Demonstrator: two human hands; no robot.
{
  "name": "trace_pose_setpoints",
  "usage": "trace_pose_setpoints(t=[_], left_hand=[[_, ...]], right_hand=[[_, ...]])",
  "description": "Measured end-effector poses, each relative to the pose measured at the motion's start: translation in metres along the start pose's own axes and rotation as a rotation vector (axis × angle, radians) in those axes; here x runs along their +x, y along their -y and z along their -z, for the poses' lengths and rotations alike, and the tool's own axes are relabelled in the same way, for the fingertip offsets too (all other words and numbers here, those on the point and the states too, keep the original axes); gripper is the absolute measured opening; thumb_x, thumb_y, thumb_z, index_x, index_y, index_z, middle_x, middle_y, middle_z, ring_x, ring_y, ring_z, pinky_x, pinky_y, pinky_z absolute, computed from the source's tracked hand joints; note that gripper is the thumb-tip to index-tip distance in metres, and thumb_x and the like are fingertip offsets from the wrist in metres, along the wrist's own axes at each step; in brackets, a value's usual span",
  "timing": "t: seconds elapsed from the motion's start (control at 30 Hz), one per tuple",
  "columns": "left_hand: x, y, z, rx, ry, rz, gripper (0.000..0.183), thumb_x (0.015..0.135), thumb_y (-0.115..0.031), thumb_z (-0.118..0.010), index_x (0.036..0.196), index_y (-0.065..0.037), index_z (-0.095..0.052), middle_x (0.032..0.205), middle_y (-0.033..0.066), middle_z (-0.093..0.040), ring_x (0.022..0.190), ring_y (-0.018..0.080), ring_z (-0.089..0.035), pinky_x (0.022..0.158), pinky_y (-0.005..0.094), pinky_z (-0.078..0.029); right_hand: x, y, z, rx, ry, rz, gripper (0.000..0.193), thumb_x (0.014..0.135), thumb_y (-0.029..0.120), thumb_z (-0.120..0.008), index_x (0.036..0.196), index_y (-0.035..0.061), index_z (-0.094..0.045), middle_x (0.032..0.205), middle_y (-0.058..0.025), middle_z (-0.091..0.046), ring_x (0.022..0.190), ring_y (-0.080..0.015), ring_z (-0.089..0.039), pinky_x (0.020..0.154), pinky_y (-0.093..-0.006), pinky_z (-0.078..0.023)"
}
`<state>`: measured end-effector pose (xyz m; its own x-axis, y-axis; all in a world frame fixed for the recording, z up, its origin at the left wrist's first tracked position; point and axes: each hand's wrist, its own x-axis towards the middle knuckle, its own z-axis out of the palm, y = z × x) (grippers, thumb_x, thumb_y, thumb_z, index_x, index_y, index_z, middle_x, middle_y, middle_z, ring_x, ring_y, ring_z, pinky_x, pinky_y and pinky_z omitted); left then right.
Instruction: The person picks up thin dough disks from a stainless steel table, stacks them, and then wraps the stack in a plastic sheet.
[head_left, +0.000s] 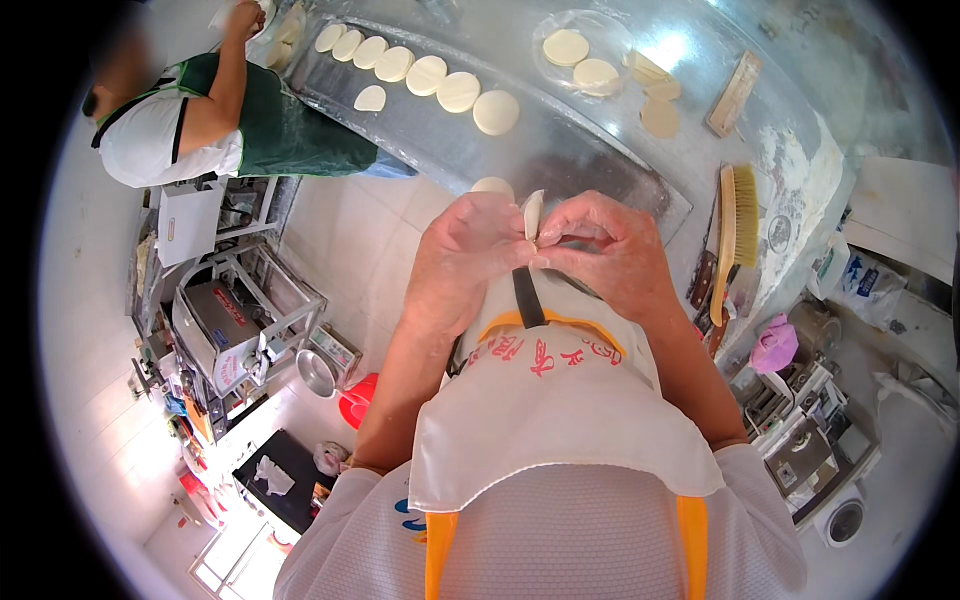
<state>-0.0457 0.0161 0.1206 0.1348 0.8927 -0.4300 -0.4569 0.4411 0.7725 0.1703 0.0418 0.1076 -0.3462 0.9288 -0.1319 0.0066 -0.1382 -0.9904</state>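
In front of my chest I pinch a small folded piece of pale dough [534,212] with both hands. My left hand [462,255] is closed on its left side, thumb and fingers pressed together. My right hand [612,252] grips the other side between thumb and curled fingers. The dough's lower part is hidden by the fingertips. Just beyond my left hand, a dough round [493,187] shows at the near edge of the metal tray [590,165]. A row of several flat dough rounds [458,92] lies further back, with a smaller dough piece [370,98] beside it.
A clear round sheet with dough rounds [567,48], stacked flat dough pieces [658,118] and a floury wooden block [734,94] are at the back right. A bristle brush [738,230] lies right of my right hand. Another person in a green apron [300,130] works at the left.
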Motion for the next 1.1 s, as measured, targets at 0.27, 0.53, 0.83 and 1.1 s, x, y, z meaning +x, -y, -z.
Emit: trace_pose_setpoints(t=[0.27,0.53,0.83,1.1], left_hand=[[-0.004,-0.007,-0.002,0.079,-0.052,-0.019,0.038,0.088,0.012,-0.08,0.121,-0.002,-0.066,0.11,0.0072,-0.071,0.1,0.0161,-0.071,0.093,0.0312,-0.059],[-0.007,-0.004,0.005,0.073,0.02,0.047,0.027,0.092,0.008,-0.08,0.113,-0.003,-0.067,0.108,0.0056,-0.072,0.097,0.0163,-0.071,0.09,0.0298,-0.059],[-0.004,0.002,0.025,-0.032,0.065,0.106,0.022,0.101,0.004,-0.071,0.122,-0.001,-0.068,0.114,0.0064,-0.072,0.103,0.0156,-0.071,0.091,0.0301,-0.059],[-0.001,0.002,0.031,-0.149,0.083,0.211,0.031,0.108,-0.004,-0.062,0.138,0.005,-0.064,0.134,0.0124,-0.069,0.124,0.0228,-0.067,0.11,0.0396,-0.054]], right_hand=[[0.002,0.001,0.003,0.153,0.026,-0.064,0.018,0.086,0.0,-0.086,0.1,0.0029,-0.076,0.098,-0.0013,-0.079,0.094,-0.0093,-0.075,0.09,-0.0273,-0.061],[0.001,0.009,-0.004,-0.07,0.018,-0.009,0.016,0.087,0.0,-0.085,0.099,0.0041,-0.076,0.098,-0.0013,-0.079,0.095,-0.0084,-0.074,0.086,-0.0276,-0.06],[0.007,-0.005,-0.002,0.374,0.024,-0.139,0.025,0.091,0.0,-0.079,0.114,0.0036,-0.071,0.104,-0.0012,-0.071,0.097,-0.0101,-0.07,0.087,-0.0279,-0.057],[0.021,-0.019,0.019,0.78,-0.16,-0.314,0.025,0.095,0.002,-0.065,0.12,-0.0006,-0.065,0.103,-0.0031,-0.064,0.096,-0.0143,-0.065,0.089,-0.0305,-0.055]])
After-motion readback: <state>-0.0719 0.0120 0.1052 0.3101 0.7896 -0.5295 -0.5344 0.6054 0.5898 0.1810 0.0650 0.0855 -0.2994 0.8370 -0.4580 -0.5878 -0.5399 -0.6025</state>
